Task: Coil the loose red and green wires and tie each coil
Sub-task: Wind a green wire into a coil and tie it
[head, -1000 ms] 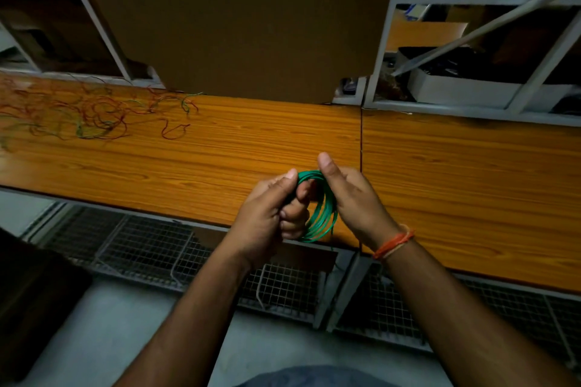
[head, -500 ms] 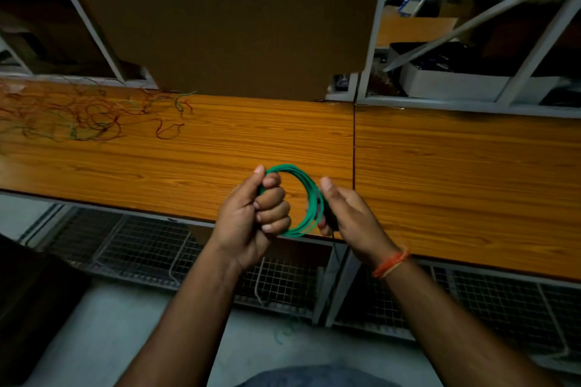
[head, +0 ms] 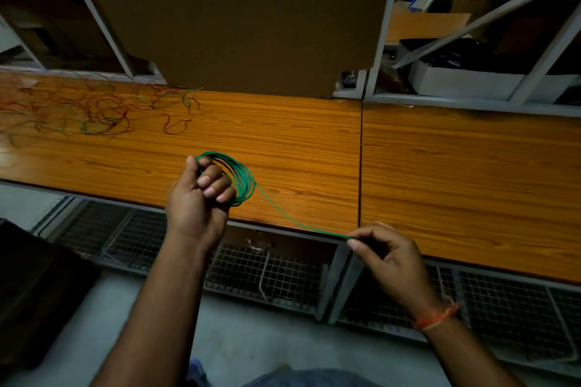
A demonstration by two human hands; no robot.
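Tension mattered most at this step: you needed the green tail (head: pixel 292 219) taut and close to the green coil (head: pixel 240 177) so the tie would bite without springing the loops. Your left hand (head: pixel 198 198) fisted its grip round the coil above the table (head: pixel 314 141) edge, while your right hand (head: pixel 385 253) pinched the tail's end, drawn low and well apart.

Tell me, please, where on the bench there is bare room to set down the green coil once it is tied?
The right panel of the bench is bare from the seam to the frame's edge. The left panel is also free between the seam and the loose wires, ahead of the left hand gripping the coil. The far left corner is crowded with tangled wires.
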